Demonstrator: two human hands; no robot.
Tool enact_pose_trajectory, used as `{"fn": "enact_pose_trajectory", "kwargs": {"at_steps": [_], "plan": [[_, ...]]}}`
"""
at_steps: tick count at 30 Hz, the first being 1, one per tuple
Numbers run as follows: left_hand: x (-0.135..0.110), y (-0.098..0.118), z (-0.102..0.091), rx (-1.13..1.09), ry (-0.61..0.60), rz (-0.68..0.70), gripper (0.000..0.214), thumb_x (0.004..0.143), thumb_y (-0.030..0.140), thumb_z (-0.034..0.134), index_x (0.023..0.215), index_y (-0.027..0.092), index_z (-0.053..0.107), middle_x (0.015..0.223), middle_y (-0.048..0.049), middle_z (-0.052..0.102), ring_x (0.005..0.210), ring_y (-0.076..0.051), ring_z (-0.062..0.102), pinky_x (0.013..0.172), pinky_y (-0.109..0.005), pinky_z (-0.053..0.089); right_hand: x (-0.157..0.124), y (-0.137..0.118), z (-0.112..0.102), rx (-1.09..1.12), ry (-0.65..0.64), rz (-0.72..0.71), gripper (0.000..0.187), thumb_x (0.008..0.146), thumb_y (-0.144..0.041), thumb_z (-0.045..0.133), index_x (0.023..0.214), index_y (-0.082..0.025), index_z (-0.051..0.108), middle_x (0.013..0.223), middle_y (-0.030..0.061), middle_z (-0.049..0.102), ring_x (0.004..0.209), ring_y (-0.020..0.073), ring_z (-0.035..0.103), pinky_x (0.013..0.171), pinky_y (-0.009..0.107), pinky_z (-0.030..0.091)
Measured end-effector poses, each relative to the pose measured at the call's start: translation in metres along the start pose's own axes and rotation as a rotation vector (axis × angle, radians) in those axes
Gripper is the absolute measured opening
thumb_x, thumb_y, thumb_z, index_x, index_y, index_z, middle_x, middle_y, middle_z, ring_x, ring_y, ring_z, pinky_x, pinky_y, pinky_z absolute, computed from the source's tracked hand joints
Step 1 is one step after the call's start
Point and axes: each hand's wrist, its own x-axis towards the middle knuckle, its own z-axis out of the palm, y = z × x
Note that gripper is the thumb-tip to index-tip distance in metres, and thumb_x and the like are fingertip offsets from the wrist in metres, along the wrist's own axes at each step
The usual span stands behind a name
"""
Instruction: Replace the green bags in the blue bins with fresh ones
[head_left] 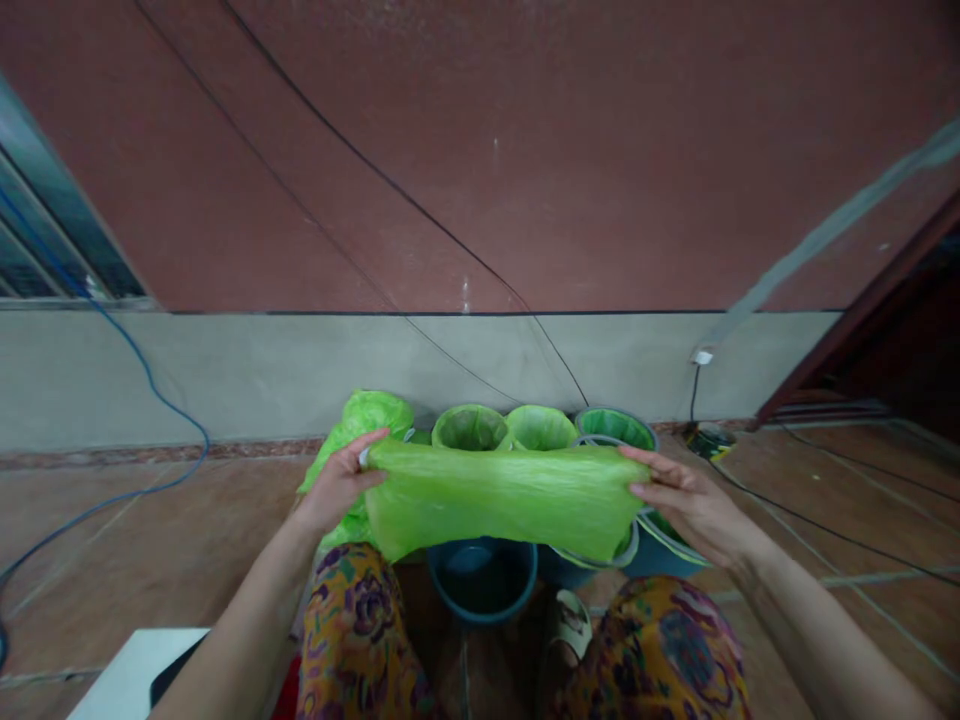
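The thin green plastic bag (502, 495) could tear if tugged too hard sideways — or slip, since each grip pinches only one end. It is spread between the left hand (343, 485) and right hand (686, 505), forearms (255, 590) reaching forward, well apart — partly over an unlined blue plastic bin (484, 585).

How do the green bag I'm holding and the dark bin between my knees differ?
The green bag is bright lime; the dark bin is blue-grey. The bag is spread between your left hand and right hand; the bin sits lower, in neither hand. The bag is creased, the bin round-rimmed.
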Motion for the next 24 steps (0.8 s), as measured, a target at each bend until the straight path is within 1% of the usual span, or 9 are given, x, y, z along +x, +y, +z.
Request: {"fn": "enact_pose_trajectory", "kwargs": {"at_steps": [3, 5, 8, 10, 13, 17, 20, 22, 24], "plan": [[0.006, 0.001, -0.001, 0.487, 0.098, 0.143, 0.054, 0.064, 0.020, 0.066, 0.118, 0.019, 0.061, 0.093, -0.0032, 0.070, 0.086, -0.022, 0.064, 0.085, -0.036, 0.048, 0.005, 0.009, 0.000, -0.303, 0.050, -0.086, 0.062, 0.059, -0.028, 0.075, 0.118, -0.022, 0.059, 0.103, 0.0049, 0.069, 0.090, 0.0226, 0.064, 0.081, 0.035, 0.051], [0.009, -0.002, 0.000, 0.751, 0.164, 0.249, 0.044, 0.066, 0.020, 0.062, 0.110, 0.020, 0.065, 0.099, -0.0046, 0.069, 0.093, -0.023, 0.063, 0.090, -0.036, 0.046, 0.010, 0.016, -0.001, -0.605, 0.133, -0.152, 0.051, 0.059, -0.025, 0.071, 0.110, -0.022, 0.065, 0.099, 0.0051, 0.069, 0.086, 0.0241, 0.064, 0.079, 0.037, 0.050], [0.011, -0.008, 0.000, 0.971, 0.206, 0.351, 0.030, 0.070, 0.021, 0.055, 0.096, 0.020, 0.069, 0.096, -0.0070, 0.067, 0.093, -0.024, 0.061, 0.092, -0.038, 0.044, 0.014, 0.023, -0.003, -0.967, 0.216, -0.247, 0.030, 0.067, -0.024, 0.059, 0.094, -0.020, 0.070, 0.095, 0.0075, 0.068, 0.083, 0.0248, 0.064, 0.080, 0.039, 0.048], [0.011, -0.014, -0.003, 0.995, 0.255, 0.405, 0.024, 0.070, 0.023, 0.053, 0.087, 0.019, 0.069, 0.092, -0.0080, 0.066, 0.092, -0.024, 0.060, 0.091, -0.038, 0.044, 0.015, 0.025, -0.007, -1.047, 0.234, -0.293, 0.024, 0.072, -0.027, 0.053, 0.088, -0.020, 0.070, 0.091, 0.0084, 0.066, 0.081, 0.0243, 0.063, 0.080, 0.039, 0.048], [0.012, -0.021, -0.010, 0.834, 0.352, 0.467, 0.016, 0.068, 0.027, 0.056, 0.077, 0.018, 0.066, 0.102, -0.0094, 0.063, 0.099, -0.023, 0.058, 0.094, -0.036, 0.042, 0.016, 0.028, -0.013, -0.966, 0.277, -0.365, 0.022, 0.074, -0.033, 0.054, 0.083, -0.019, 0.069, 0.098, 0.0100, 0.063, 0.091, 0.0247, 0.061, 0.085, 0.040, 0.045], [0.009, -0.025, -0.010, 0.492, 0.354, 0.396, 0.022, 0.074, 0.036, 0.053, 0.083, 0.018, 0.061, 0.107, -0.0082, 0.063, 0.101, -0.021, 0.057, 0.091, -0.033, 0.043, 0.013, 0.028, -0.009, -0.592, 0.340, -0.440, 0.022, 0.074, -0.039, 0.058, 0.079, -0.019, 0.065, 0.116, 0.0094, 0.058, 0.110, 0.0239, 0.052, 0.093, 0.038, 0.040], [0.004, -0.018, 0.003, 0.481, 0.416, 0.346, 0.024, 0.081, 0.040, 0.047, 0.087, 0.018, 0.055, 0.086, -0.0039, 0.063, 0.081, -0.018, 0.058, 0.074, -0.029, 0.044, 0.009, 0.023, 0.007, -0.407, 0.409, -0.423, 0.025, 0.081, -0.043, 0.051, 0.082, -0.019, 0.060, 0.096, 0.0052, 0.062, 0.094, 0.0196, 0.055, 0.082, 0.033, 0.043], [0.000, -0.011, 0.015, 0.603, 0.556, 0.368, 0.021, 0.084, 0.039, 0.043, 0.083, 0.019, 0.051, 0.073, -0.0009, 0.056, 0.069, -0.016, 0.053, 0.066, -0.028, 0.041, 0.007, 0.019, 0.020, -0.425, 0.549, -0.423, 0.029, 0.084, -0.045, 0.045, 0.076, -0.019, 0.053, 0.074, 0.0006, 0.056, 0.074, 0.0162, 0.052, 0.069, 0.029, 0.041], [-0.002, -0.003, 0.026, 0.735, 0.688, 0.375, 0.017, 0.085, 0.036, 0.042, 0.082, 0.020, 0.047, 0.066, 0.0012, 0.050, 0.062, -0.015, 0.049, 0.061, -0.027, 0.037, 0.008, 0.015, 0.031, -0.519, 0.716, -0.460, 0.032, 0.086, -0.047, 0.041, 0.069, -0.020, 0.044, 0.064, -0.0024, 0.047, 0.063, 0.0141, 0.045, 0.060, 0.027, 0.036]]}}
